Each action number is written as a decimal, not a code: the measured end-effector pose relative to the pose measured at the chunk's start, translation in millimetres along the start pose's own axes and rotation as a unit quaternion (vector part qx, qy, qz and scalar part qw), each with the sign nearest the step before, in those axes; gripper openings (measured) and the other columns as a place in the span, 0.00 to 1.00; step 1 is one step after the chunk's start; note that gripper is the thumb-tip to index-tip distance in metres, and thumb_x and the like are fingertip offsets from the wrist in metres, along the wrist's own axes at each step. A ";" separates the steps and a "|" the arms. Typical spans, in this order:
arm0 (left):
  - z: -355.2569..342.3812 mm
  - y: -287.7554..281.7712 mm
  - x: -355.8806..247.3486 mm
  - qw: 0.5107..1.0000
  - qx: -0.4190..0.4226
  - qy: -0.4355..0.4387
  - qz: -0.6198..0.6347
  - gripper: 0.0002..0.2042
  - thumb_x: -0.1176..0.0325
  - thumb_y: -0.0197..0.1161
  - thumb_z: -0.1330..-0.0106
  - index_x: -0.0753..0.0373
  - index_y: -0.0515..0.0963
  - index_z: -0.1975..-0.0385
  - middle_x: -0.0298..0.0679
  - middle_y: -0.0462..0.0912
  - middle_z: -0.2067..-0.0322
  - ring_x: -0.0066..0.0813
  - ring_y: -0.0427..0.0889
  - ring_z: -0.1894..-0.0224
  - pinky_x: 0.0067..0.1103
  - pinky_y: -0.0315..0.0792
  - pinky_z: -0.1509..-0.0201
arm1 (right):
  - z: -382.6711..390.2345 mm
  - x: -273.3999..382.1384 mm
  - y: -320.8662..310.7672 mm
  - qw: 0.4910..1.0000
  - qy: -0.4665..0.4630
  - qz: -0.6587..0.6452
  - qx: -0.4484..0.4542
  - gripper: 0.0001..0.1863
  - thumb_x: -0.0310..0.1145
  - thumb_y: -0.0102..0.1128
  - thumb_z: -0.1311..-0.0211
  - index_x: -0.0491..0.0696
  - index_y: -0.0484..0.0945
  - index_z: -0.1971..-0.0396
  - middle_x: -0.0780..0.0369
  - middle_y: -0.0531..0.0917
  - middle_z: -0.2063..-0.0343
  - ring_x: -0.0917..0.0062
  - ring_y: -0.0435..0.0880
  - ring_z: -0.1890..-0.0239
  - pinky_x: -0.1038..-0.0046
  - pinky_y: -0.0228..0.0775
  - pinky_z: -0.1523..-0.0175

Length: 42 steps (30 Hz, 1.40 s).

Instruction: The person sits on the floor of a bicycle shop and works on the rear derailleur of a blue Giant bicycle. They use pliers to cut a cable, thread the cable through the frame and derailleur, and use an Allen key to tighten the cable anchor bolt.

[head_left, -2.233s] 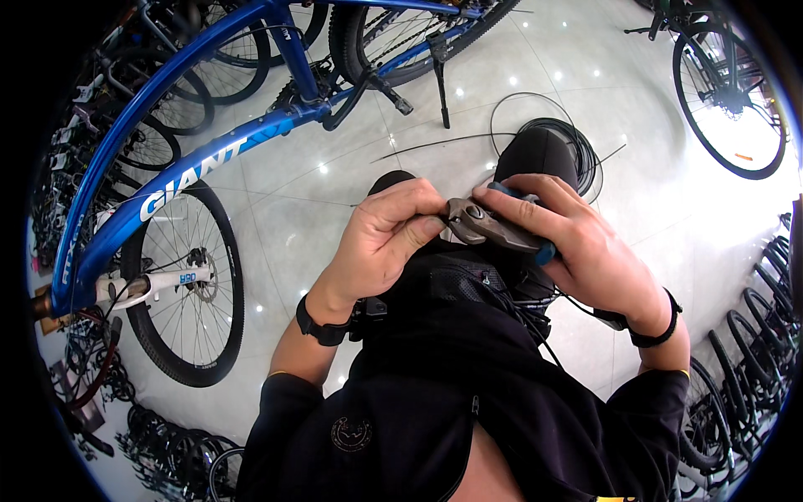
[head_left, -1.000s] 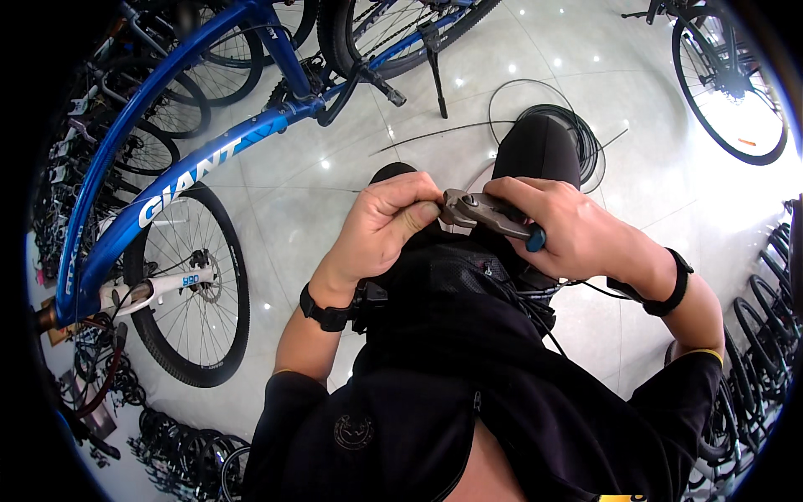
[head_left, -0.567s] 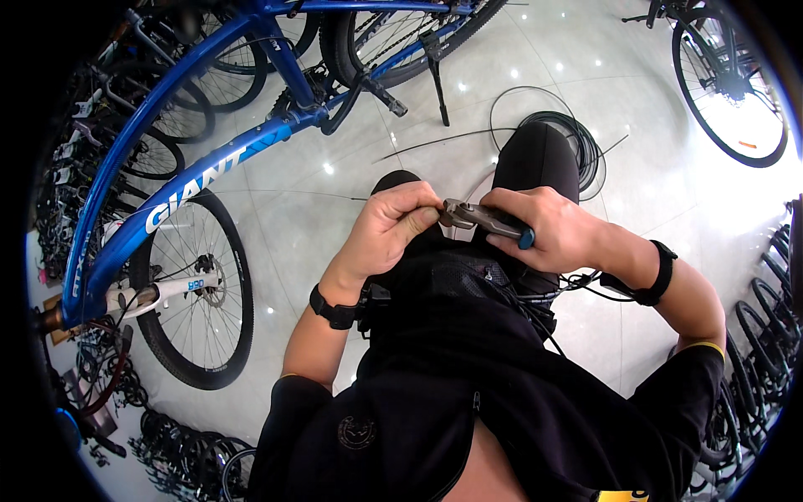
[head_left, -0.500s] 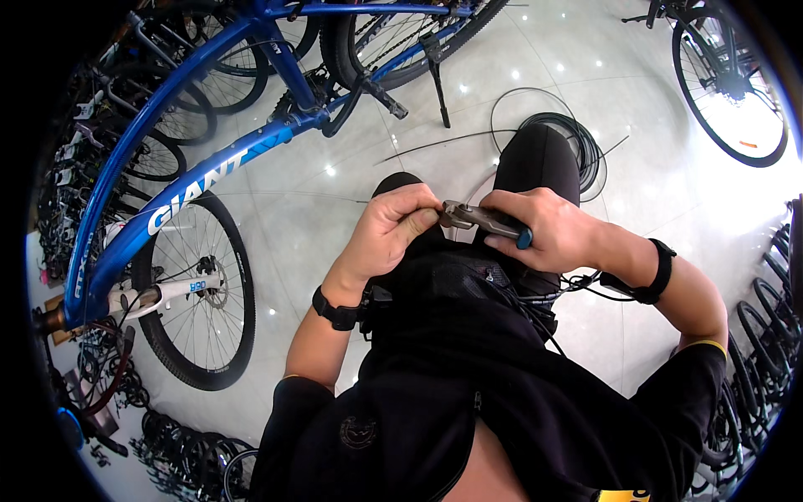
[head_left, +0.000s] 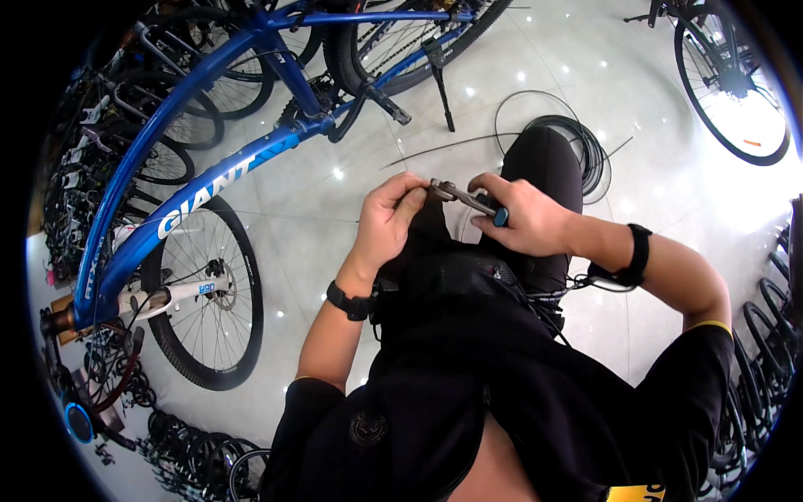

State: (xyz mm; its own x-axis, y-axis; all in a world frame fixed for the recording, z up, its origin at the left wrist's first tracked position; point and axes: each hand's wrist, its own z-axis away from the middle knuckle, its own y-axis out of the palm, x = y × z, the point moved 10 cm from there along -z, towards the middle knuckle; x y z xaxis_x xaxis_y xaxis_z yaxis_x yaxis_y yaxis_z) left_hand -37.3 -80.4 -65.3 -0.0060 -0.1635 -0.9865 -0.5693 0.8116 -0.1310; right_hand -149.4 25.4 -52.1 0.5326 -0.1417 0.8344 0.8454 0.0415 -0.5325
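My left hand (head_left: pixel 386 219) is closed, thumb and forefinger pinching at the jaws of metal cable cutters (head_left: pixel 452 192); what it pinches is too small to make out. My right hand (head_left: pixel 525 219) grips the cutters by their handles, which have blue covers. Both hands are held above my black-clad legs (head_left: pixel 544 159). A coil of black cable (head_left: pixel 595 167) lies on the floor just past my right knee, with a loose length stretching leftward. A very thin wire runs from near the blue bicycle frame toward my left hand.
A blue bicycle (head_left: pixel 301 84) spans the left and top, its front wheel (head_left: pixel 251 318) beside my left arm. Another bicycle (head_left: pixel 728 84) stands at upper right. Dense rows of bicycles line the left, lower-left and right edges, above a pale tiled floor (head_left: pixel 636 117).
Both hands and the cutters have moved up, away from my body, and my right hand has shifted left. The cutters are still held at my left fingertips.
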 end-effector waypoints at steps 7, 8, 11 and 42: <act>1.3 2.8 -25.2 0.999 0.016 0.039 -0.028 0.06 0.74 0.57 0.33 0.71 0.77 0.63 0.36 0.77 0.72 0.23 0.73 0.71 0.17 0.68 0.64 | 3.3 -0.6 -4.0 0.996 0.076 -0.002 0.049 0.18 0.39 0.63 0.44 0.36 0.75 0.67 0.48 0.79 0.76 0.55 0.80 0.69 0.64 0.71 0.61; -1.1 1.4 -25.7 0.998 0.016 0.043 -0.042 0.06 0.74 0.57 0.33 0.71 0.77 0.63 0.37 0.77 0.72 0.24 0.74 0.71 0.17 0.68 0.65 | 3.4 2.4 -4.9 0.995 0.086 -0.002 0.048 0.19 0.41 0.63 0.44 0.36 0.76 0.68 0.47 0.80 0.76 0.54 0.81 0.69 0.63 0.73 0.61; -7.5 3.7 -18.4 0.998 0.017 0.039 -0.055 0.06 0.75 0.58 0.34 0.71 0.77 0.63 0.38 0.77 0.72 0.26 0.75 0.70 0.18 0.69 0.64 | -4.5 -7.4 -11.7 0.991 0.116 0.060 0.029 0.19 0.42 0.62 0.43 0.37 0.76 0.74 0.48 0.79 0.80 0.52 0.80 0.72 0.62 0.73 0.63; 8.9 -16.0 -33.7 0.997 0.034 0.061 0.034 0.09 0.68 0.54 0.30 0.66 0.77 0.64 0.38 0.77 0.66 0.22 0.74 0.65 0.16 0.70 0.59 | 145.6 -404.6 -77.2 0.884 0.431 -0.041 -0.175 0.13 0.37 0.59 0.40 0.45 0.70 0.76 0.66 0.71 0.85 0.79 0.70 0.85 0.71 0.62 0.81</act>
State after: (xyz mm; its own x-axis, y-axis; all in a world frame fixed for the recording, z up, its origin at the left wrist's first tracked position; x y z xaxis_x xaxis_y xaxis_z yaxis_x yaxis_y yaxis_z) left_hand -20.7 -82.9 -30.9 -0.1446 -0.1701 -0.9748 -0.5070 0.8587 -0.0746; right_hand -424.2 223.5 -327.9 0.1135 -0.8370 0.5353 0.7357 -0.2913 -0.6115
